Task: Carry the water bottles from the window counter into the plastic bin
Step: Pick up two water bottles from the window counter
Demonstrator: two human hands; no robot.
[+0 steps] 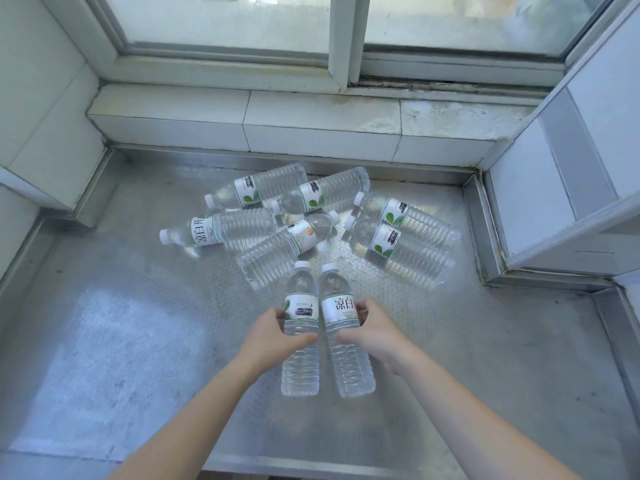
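Observation:
My left hand [273,336] grips a clear water bottle [300,362] around its middle, just below the white label. My right hand [372,332] grips a second water bottle [349,365] the same way. Both bottles are side by side with their white caps pointing away from me, above the steel window counter [138,323]. Behind them, several more water bottles [277,249] lie on their sides in a loose heap on the counter. The plastic bin is not in view.
A tiled ledge [311,126] and a window [346,39] close off the back of the counter. White tiled walls [45,116] stand at the left and a white panel [561,174] juts in at the right. The counter's front edge [311,467] runs below my forearms.

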